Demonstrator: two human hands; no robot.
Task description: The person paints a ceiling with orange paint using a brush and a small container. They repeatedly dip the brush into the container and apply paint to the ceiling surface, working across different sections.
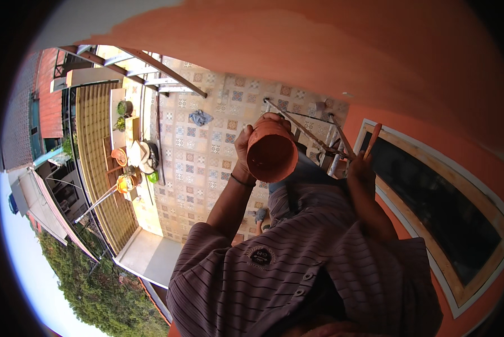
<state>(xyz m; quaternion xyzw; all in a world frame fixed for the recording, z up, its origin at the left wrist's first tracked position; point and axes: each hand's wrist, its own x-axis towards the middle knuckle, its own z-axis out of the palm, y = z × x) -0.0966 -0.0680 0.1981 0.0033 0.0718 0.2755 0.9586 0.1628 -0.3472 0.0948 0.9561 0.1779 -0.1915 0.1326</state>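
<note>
My left hand (244, 147) is closed around an orange-stained cup (272, 153), held up in front of my chest. The cup's mouth faces up toward me, and its inside is coated in reddish orange. Off to the right, my right hand (362, 167) grips a narrow orange stick-like tool (373, 140), its far end pointing up toward the wall. The tool's lower part is hidden in my fingers. An orange painted wall (319, 50) spans the top and right, with a pale patch (103, 22) at the upper left.
A wood-framed dark window (432, 202) lies to my right. Below me stand metal ladder legs (314, 132) on a patterned tile floor (201, 151). Another ladder (145, 70) leans at the upper left. A blue-grey cloth (200, 117) lies on the tiles. Potted plants (123, 112) line the left railing.
</note>
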